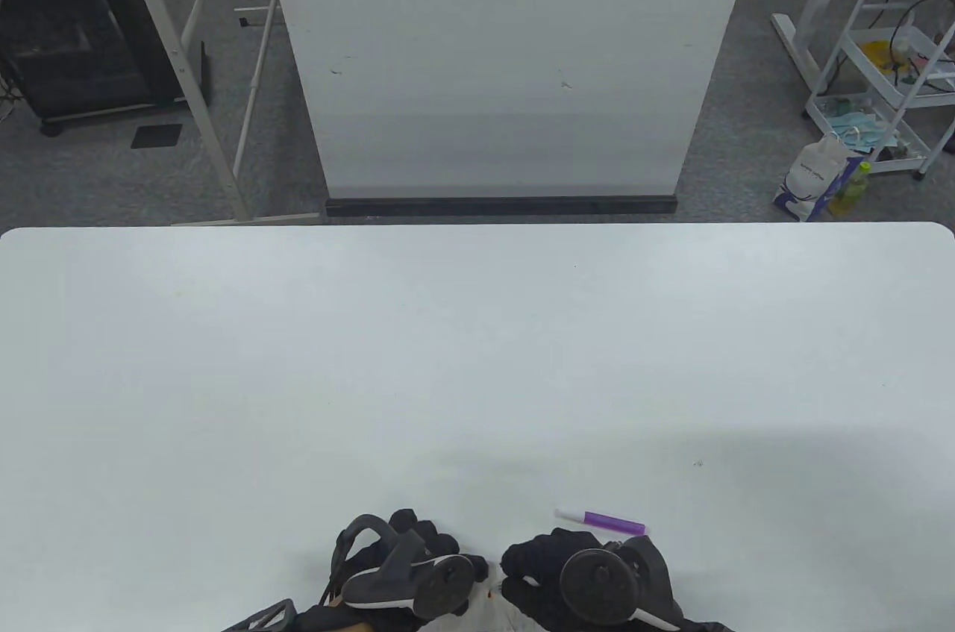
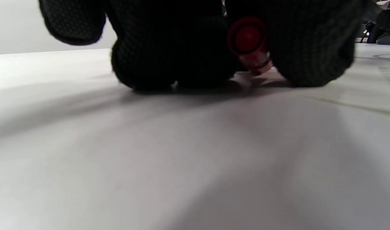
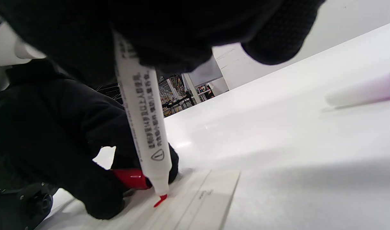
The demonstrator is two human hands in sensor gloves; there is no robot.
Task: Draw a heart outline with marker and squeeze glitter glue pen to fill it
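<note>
My right hand [image 1: 539, 559] grips a white marker [image 3: 144, 115] near the table's front edge. The marker's red tip [image 3: 159, 200] touches a white sheet of paper [image 3: 210, 195]. Just to the left, my left hand [image 1: 427, 548] rests on the paper with its fingers curled round the red marker cap [image 2: 248, 41]. The cap also shows beside the marker tip [image 3: 131, 179] in the right wrist view. A purple glitter glue pen [image 1: 601, 521] with a white cap lies on the table just beyond my right hand, untouched. Both hands hide most of the paper [image 1: 494, 611] in the table view.
The white table [image 1: 477, 363] stretches far ahead and to both sides. A white board [image 1: 507, 57] stands behind its far edge. A white cart [image 1: 880, 87] and a bag sit on the floor at the far right.
</note>
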